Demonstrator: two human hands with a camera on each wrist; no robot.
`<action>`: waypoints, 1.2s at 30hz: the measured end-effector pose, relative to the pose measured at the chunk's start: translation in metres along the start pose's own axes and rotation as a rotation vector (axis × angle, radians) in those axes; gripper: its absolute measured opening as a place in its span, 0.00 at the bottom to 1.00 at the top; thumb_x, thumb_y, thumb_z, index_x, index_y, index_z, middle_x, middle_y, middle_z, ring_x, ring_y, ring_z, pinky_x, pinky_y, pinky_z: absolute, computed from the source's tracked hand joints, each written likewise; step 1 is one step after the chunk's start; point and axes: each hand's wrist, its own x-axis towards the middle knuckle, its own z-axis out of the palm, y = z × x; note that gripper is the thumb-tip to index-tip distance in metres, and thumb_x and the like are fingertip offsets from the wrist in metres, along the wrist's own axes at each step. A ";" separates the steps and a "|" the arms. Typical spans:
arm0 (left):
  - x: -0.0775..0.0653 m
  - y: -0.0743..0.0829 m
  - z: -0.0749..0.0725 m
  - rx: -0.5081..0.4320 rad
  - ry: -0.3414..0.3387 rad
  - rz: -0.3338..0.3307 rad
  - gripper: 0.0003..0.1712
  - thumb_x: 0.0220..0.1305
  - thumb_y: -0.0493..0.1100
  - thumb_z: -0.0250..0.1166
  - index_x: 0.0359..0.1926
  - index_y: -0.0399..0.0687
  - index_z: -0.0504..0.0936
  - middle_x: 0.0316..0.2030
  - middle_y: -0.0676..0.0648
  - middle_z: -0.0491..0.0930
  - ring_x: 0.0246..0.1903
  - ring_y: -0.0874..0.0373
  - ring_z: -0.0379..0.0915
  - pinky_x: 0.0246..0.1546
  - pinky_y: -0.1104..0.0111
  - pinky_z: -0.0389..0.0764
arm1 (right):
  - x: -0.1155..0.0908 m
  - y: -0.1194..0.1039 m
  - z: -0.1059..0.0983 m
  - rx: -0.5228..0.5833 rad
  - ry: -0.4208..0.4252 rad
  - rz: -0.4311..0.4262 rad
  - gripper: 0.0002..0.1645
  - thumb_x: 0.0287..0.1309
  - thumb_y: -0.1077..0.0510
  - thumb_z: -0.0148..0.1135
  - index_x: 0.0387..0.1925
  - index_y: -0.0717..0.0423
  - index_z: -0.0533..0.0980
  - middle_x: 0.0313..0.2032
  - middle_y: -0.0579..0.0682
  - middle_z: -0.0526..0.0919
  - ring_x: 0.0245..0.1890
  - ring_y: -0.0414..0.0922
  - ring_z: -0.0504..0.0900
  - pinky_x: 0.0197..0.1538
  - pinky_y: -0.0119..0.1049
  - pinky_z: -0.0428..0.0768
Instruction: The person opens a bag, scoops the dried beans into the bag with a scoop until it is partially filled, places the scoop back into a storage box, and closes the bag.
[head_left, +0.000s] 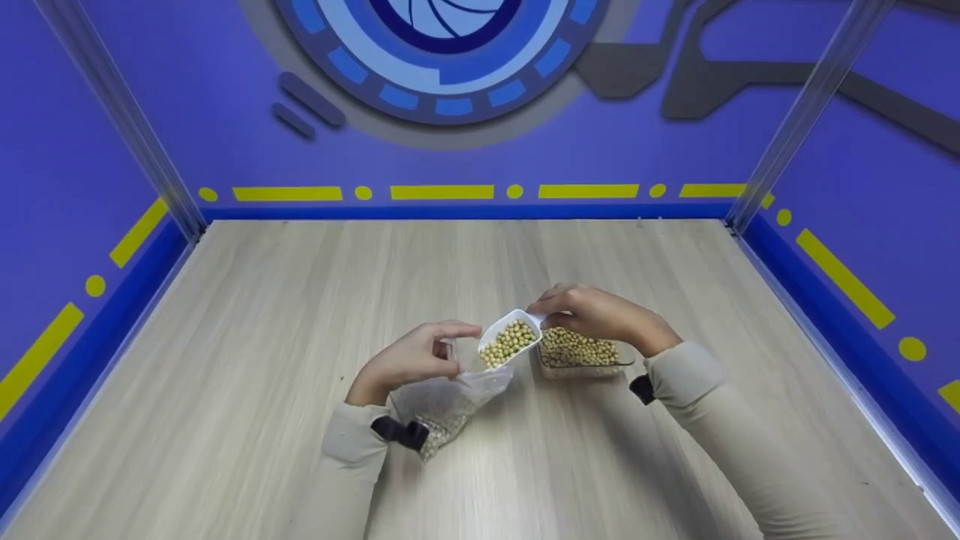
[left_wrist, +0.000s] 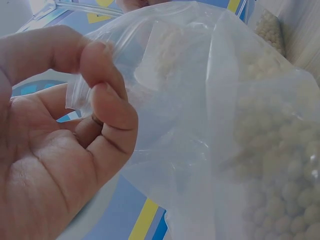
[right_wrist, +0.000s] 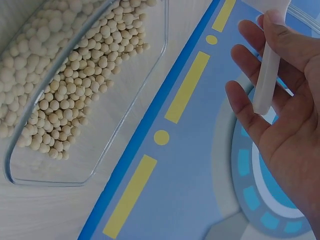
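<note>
Right grip (head_left: pixel 592 311) holds white scoop (head_left: pixel 498 325) of yellowish beans (head_left: pixel 512 341) at mouth of clear bag (head_left: pixel 450 405), held by left grip (head_left: pixel 405 356). Bean-filled clear container (head_left: pixel 581 372) right, on wooden counter (head_left: pixel 262 337).

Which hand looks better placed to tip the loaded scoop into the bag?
Probably the right hand: it grips the handle of the loaded scoop, whose front end is near the mouth of the plastic bag. The left hand is occupied, holding the bag.

Head view forward and down, wrist close-ups
</note>
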 end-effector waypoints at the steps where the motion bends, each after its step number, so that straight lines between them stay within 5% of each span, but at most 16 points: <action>1: 0.000 0.000 0.000 0.001 -0.001 0.000 0.36 0.47 0.26 0.57 0.63 0.32 0.71 0.60 0.34 0.71 0.19 0.66 0.59 0.22 0.77 0.65 | 0.000 0.000 0.000 -0.003 -0.001 0.003 0.18 0.59 0.65 0.61 0.52 0.62 0.80 0.47 0.56 0.85 0.47 0.50 0.82 0.48 0.41 0.82; 36: 0.000 -0.003 0.001 -0.051 -0.030 -0.021 0.36 0.48 0.27 0.56 0.64 0.32 0.70 0.63 0.35 0.69 0.18 0.69 0.59 0.22 0.78 0.66 | 0.001 -0.015 -0.004 -0.190 0.026 -0.056 0.19 0.57 0.63 0.64 0.51 0.57 0.81 0.44 0.53 0.85 0.45 0.49 0.83 0.47 0.39 0.82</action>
